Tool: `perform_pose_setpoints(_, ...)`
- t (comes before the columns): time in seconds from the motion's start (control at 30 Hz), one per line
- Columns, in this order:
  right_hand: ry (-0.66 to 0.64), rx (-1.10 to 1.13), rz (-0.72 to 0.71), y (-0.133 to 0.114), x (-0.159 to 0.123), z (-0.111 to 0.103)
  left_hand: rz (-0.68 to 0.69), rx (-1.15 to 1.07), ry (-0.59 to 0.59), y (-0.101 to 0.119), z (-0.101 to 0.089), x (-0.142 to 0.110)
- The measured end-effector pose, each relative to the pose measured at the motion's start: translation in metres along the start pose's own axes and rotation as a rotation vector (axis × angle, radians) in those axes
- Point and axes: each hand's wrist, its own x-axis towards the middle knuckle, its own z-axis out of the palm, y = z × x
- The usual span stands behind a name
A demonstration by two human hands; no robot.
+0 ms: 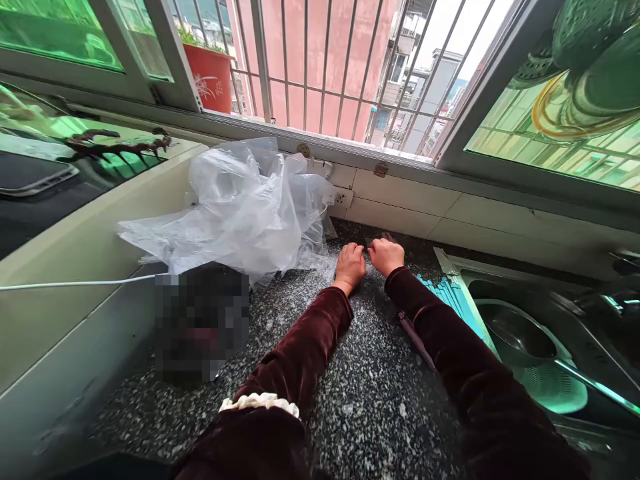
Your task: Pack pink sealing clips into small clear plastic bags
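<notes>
My left hand (351, 265) rests low over the speckled black countertop (370, 400), its fingers curled closed. Close beside it on the right is my right hand (386, 255), also closed, with the thumbs facing each other. Whatever may be between the fingers is too small or hidden to make out. A thin brownish edge (388, 237) shows just behind my right hand. Crumpled clear plastic bags (250, 207) lie left of my left hand. Under my right forearm, partly covered, is a long narrow brownish-pink strip (416, 339).
To the right is a sink (465, 293) with a pan (520, 328) and a green basket (570, 393) in it. A blurred-out dark object (200, 327) stands at left, by a white cable (85, 285). A gas stove (50, 173), wall socket (343, 198) and barred window (325, 67) border the counter.
</notes>
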Motion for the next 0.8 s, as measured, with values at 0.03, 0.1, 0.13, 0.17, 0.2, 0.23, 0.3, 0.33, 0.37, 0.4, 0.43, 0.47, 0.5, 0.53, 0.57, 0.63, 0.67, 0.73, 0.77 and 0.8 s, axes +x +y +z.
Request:
perform_pose_setpoints(0.03,0.013,0.017,-0.04,-0.008,-0.005,0.0,-0.008,-0.003,0.015,-0.001,-0.007,-0.009)
perform_pose_setpoints(0.1,0.033,0.052,-0.096,-0.024,-0.014,0.001,-0.025,-0.006,0.038,-0.006,-0.022,-0.03)
perform_pose_setpoints(0.13,0.038,0.066,-0.114,-0.032,-0.019,0.002,-0.033,-0.002,0.047,-0.009,-0.03,-0.041)
perform_pose_setpoints(0.17,0.041,0.079,-0.135,-0.04,-0.024,0.004,-0.033,0.008,0.052,-0.013,-0.038,-0.053)
perform_pose_setpoints(0.2,0.044,0.094,-0.161,-0.047,-0.029,0.006,-0.037,0.03,0.055,-0.017,-0.047,-0.064)
perform_pose_setpoints(0.23,0.051,0.112,-0.196,-0.054,-0.033,0.009,-0.043,0.063,0.053,-0.022,-0.057,-0.074)
perform_pose_setpoints(0.3,0.074,0.152,-0.286,-0.066,-0.042,0.015,-0.079,0.156,0.055,-0.034,-0.075,-0.089)
perform_pose_setpoints(0.33,0.087,0.167,-0.318,-0.072,-0.045,0.017,-0.105,0.206,0.053,-0.039,-0.083,-0.094)
perform_pose_setpoints(0.37,0.099,0.177,-0.334,-0.078,-0.047,0.02,-0.123,0.252,0.047,-0.044,-0.09,-0.097)
perform_pose_setpoints(0.4,0.111,0.182,-0.335,-0.082,-0.048,0.022,-0.136,0.291,0.039,-0.049,-0.095,-0.099)
perform_pose_setpoints(0.43,0.123,0.183,-0.327,-0.087,-0.049,0.024,-0.144,0.324,0.028,-0.052,-0.098,-0.1)
perform_pose_setpoints(0.47,0.137,0.181,-0.315,-0.09,-0.048,0.027,-0.145,0.35,0.016,-0.054,-0.1,-0.1)
perform_pose_setpoints(0.5,0.156,0.175,-0.305,-0.093,-0.048,0.029,-0.144,0.37,0.004,-0.056,-0.101,-0.099)
perform_pose_setpoints(0.53,0.178,0.168,-0.299,-0.096,-0.047,0.03,-0.142,0.382,-0.006,-0.057,-0.101,-0.098)
perform_pose_setpoints(0.57,0.199,0.161,-0.299,-0.098,-0.045,0.032,-0.141,0.389,-0.013,-0.057,-0.1,-0.097)
perform_pose_setpoints(0.63,0.236,0.149,-0.304,-0.1,-0.043,0.035,-0.142,0.392,-0.018,-0.058,-0.098,-0.095)
perform_pose_setpoints(0.67,0.251,0.145,-0.307,-0.1,-0.042,0.035,-0.144,0.391,-0.019,-0.058,-0.097,-0.094)
perform_pose_setpoints(0.73,0.271,0.14,-0.315,-0.099,-0.041,0.036,-0.154,0.393,-0.016,-0.059,-0.096,-0.093)
perform_pose_setpoints(0.77,0.281,0.137,-0.317,-0.098,-0.042,0.035,-0.156,0.396,-0.013,-0.06,-0.096,-0.093)
perform_pose_setpoints(0.8,0.291,0.135,-0.319,-0.096,-0.043,0.035,-0.152,0.397,-0.008,-0.06,-0.096,-0.093)
